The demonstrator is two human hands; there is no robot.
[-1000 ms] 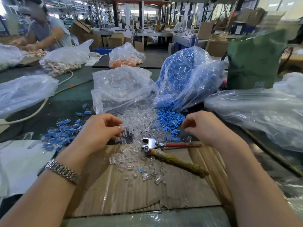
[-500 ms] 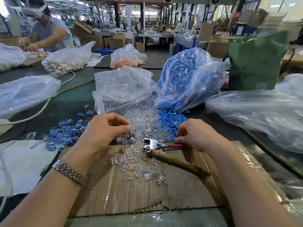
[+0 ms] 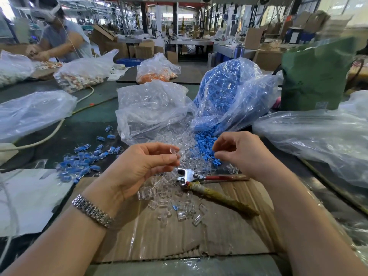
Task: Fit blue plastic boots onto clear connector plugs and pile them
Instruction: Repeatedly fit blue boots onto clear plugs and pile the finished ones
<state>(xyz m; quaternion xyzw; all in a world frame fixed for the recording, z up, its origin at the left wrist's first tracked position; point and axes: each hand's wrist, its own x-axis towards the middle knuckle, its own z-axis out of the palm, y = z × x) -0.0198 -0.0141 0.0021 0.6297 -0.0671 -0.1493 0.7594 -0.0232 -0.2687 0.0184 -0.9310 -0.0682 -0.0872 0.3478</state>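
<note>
My left hand (image 3: 143,164) is raised over the work area and pinches one clear connector plug (image 3: 175,153) at its fingertips. My right hand (image 3: 239,154) hovers to its right with curled fingers and pinches what looks like a small blue boot (image 3: 216,161) at the thumb tip. Loose clear plugs (image 3: 165,196) lie scattered on the cardboard sheet (image 3: 199,236) below both hands. Blue boots (image 3: 205,140) spill from an open blue-filled bag (image 3: 233,92). Fitted blue-and-clear pieces (image 3: 83,160) are piled at the left.
Red-handled pliers (image 3: 191,176) lie on the cardboard under my hands. An open bag of clear plugs (image 3: 151,108) stands behind. Plastic bags sit at the left (image 3: 29,112) and right (image 3: 318,136), a green bag (image 3: 314,76) at back right. Another person (image 3: 59,36) works at far left.
Both hands have lifted from the piles and come closer together. The left hand now holds a clear plug up; the right hand rose from the blue boots by the pliers.
</note>
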